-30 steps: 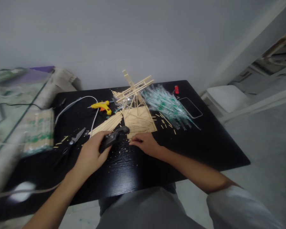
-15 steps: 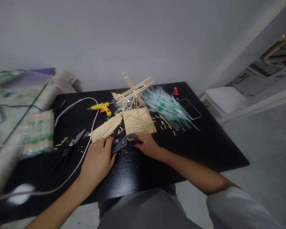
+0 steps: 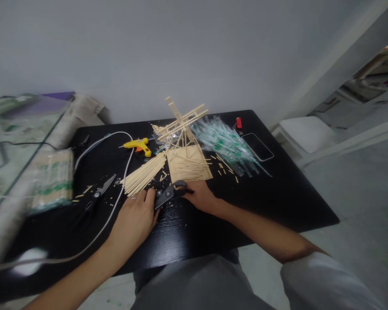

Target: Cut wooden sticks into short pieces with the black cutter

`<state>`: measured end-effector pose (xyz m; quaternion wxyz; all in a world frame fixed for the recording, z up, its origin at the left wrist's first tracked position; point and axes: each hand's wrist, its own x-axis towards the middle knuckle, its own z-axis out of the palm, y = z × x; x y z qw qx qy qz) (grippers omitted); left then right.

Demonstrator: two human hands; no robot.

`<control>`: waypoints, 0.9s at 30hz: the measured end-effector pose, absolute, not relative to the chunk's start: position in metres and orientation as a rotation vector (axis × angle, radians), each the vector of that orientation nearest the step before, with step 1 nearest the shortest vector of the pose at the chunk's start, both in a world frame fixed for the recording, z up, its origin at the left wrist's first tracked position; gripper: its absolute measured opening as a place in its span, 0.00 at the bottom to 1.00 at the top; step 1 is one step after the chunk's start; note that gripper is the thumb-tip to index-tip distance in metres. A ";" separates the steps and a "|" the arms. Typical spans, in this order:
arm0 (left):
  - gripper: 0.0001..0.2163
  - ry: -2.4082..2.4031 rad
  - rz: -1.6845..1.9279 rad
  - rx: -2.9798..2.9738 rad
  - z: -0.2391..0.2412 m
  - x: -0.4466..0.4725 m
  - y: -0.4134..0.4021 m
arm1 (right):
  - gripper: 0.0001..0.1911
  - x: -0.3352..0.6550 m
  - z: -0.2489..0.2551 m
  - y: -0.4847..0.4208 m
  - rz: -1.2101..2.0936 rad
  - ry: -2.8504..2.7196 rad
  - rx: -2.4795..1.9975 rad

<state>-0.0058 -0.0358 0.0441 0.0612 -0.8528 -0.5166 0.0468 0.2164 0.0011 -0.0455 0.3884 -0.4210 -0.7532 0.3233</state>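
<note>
My left hand [image 3: 134,217] lies on the black table [image 3: 278,198], fingers curled, its fingertips at the blade end of black cutting shears [image 3: 168,193]. My right hand [image 3: 201,196] grips the handle loops of the same shears. Just beyond them sit a flat panel of wooden sticks [image 3: 188,163] and a loose bundle of sticks [image 3: 144,172]. A stick frame model [image 3: 181,122] stands upright behind the panel.
A yellow glue gun [image 3: 138,144] with a white cable [image 3: 116,198] lies at the back. A pair of scissors [image 3: 98,193] lies at left, plastic wrappers [image 3: 224,142], a red lighter [image 3: 239,122] and a phone [image 3: 258,146] at right. Stick offcuts litter the table.
A second ago my left hand held the shears alone. It has since laid them down, and my right hand has taken the handles. The left fingers shifted to the blade end.
</note>
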 end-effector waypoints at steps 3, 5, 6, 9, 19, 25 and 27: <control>0.05 -1.573 0.241 -2.559 0.045 -0.006 -0.035 | 0.01 0.217 -0.045 0.001 0.819 -1.925 -1.087; 0.07 -1.598 0.299 -2.532 0.045 -0.007 -0.034 | 0.01 0.217 -0.045 0.002 0.815 -1.929 -1.090; 0.08 -1.618 0.320 -2.525 0.044 -0.007 -0.033 | 0.02 0.217 -0.046 0.002 0.813 -1.929 -1.087; 0.09 -1.680 0.337 -2.539 0.042 -0.010 -0.031 | 0.03 0.216 -0.046 0.001 0.819 -1.922 -1.084; 0.10 -1.765 -0.061 -2.454 0.048 -0.025 -0.001 | 0.05 0.228 -0.028 0.010 0.698 -1.809 -1.078; 0.15 -1.946 -0.332 -2.410 0.046 -0.021 0.026 | 0.04 0.243 -0.031 0.017 0.460 -1.938 -1.138; 0.18 -2.010 -0.346 -2.471 0.040 -0.016 0.027 | 0.04 0.243 -0.033 0.015 0.431 -2.028 -1.149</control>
